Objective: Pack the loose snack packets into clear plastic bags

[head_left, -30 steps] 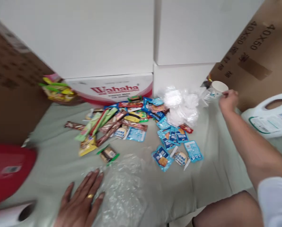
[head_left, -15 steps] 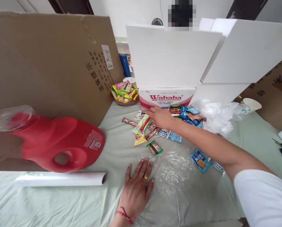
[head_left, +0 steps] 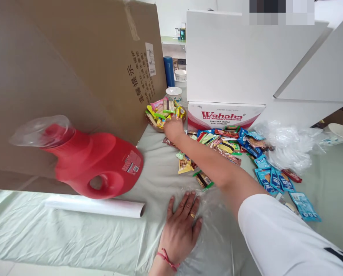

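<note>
My left hand (head_left: 180,226) lies flat, fingers spread, at the edge of a clear plastic bag (head_left: 216,234) on the green tablecloth. A ring and a red cord bracelet are on it. My right hand (head_left: 174,129) reaches over to a brown basket (head_left: 152,122) heaped with wrapped snacks (head_left: 160,105). Its fingertips dip among the wrappers, so whether they grip one is hidden. Below my forearm lie a yellow snack packet (head_left: 185,165) and a green-edged biscuit pack (head_left: 203,179). Beyond the forearm spreads a pile of wrapped bars (head_left: 226,146).
A red jug (head_left: 102,161) and a white roll (head_left: 96,206) lie left, before a large cardboard sheet (head_left: 88,57). A white carton (head_left: 226,115) stands behind the pile. Blue packets (head_left: 305,206), crumpled plastic (head_left: 289,143) and a paper cup (head_left: 340,133) are right.
My right hand has moved left from the loose snack pile to the basket. The view has turned left. My left hand stays flat on the plastic.
</note>
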The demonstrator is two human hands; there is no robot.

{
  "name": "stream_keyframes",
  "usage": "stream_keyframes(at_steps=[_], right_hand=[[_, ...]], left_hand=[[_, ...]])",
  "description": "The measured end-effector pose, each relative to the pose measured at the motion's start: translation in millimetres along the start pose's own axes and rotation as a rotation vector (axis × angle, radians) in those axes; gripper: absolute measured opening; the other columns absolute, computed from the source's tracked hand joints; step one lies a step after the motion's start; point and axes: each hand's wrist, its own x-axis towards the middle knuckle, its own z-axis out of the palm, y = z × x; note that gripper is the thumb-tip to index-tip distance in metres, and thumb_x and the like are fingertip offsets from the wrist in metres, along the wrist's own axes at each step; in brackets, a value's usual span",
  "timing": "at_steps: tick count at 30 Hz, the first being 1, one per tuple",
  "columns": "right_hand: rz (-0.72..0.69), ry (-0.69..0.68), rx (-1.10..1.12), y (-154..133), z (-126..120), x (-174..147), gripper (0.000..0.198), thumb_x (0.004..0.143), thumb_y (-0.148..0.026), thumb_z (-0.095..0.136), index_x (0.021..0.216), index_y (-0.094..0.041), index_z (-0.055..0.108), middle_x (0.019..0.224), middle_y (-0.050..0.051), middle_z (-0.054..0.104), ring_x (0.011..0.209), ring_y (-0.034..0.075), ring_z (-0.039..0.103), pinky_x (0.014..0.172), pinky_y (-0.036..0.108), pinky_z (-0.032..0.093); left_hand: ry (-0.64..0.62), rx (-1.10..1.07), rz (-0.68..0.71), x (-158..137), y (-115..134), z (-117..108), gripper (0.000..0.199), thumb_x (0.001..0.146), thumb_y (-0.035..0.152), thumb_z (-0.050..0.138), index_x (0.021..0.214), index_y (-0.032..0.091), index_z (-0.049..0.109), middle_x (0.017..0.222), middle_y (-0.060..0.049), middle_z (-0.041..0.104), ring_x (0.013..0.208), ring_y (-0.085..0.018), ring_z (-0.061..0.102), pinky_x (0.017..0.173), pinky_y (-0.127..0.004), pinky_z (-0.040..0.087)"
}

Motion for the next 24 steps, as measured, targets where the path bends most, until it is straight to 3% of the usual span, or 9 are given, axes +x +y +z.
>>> stream_keyframes(at_steps=[3,5,10,15,20,24], right_hand=[[0.061,0.07,-0.051,-15,7,-30,0.035,0.097,-0.009,0.043,0.105,-0.005,0.077,0.109,0.024,0.074,0.127,0.038,0.05,0.105,0.055,0.034],[0.02,0.083,-0.063,-23,13,-51,0.032,0.098,-0.011,0.046,0.105,-0.009,0.078,0.103,0.019,0.076,0.124,0.035,0.051,0.102,0.05,0.034],[-0.079,0.152,-0.044,-34,21,-106,0.031,0.105,-0.017,0.044,0.116,-0.015,0.073,0.109,0.013,0.075,0.118,0.031,0.051,0.097,0.045,0.036],[-0.168,0.183,0.066,-57,3,-176,0.024,0.106,-0.021,0.047,0.109,-0.02,0.071,0.106,0.008,0.074,0.113,0.029,0.053,0.097,0.045,0.039],[-0.113,0.336,0.386,-55,-41,-251,0.019,0.101,-0.034,0.058,0.112,-0.024,0.07,0.106,0.009,0.072,0.114,0.03,0.054,0.102,0.047,0.043],[0.203,0.637,0.934,-2,-60,-286,0.041,0.086,-0.041,0.077,0.123,-0.029,0.065,0.105,0.003,0.071,0.105,0.026,0.063,0.097,0.044,0.052]], left_hand=[[-0.007,-0.001,0.006,-1,0,0,0.053,0.104,0.042,0.043,0.153,0.024,0.053,0.16,-0.006,0.053,0.148,-0.024,0.048,0.132,-0.047,-0.008],[-0.031,0.004,0.013,0,-1,-1,0.053,0.105,0.042,0.043,0.154,0.024,0.052,0.16,-0.006,0.052,0.147,-0.024,0.049,0.133,-0.048,-0.003],[-0.086,0.017,0.032,1,-3,-4,0.056,0.105,0.04,0.044,0.158,0.023,0.047,0.161,-0.008,0.05,0.147,-0.027,0.05,0.131,-0.053,0.015],[-0.088,0.013,0.018,-1,-3,2,0.055,0.104,0.039,0.043,0.158,0.026,0.047,0.158,-0.009,0.054,0.146,-0.029,0.052,0.129,-0.056,0.021],[-0.111,0.009,-0.004,-1,-1,4,0.054,0.105,0.041,0.041,0.157,0.025,0.048,0.159,-0.01,0.054,0.148,-0.029,0.049,0.13,-0.058,0.016],[-0.148,0.006,-0.023,1,2,1,0.056,0.106,0.041,0.039,0.159,0.025,0.044,0.165,-0.009,0.044,0.152,-0.029,0.044,0.13,-0.059,0.015]])
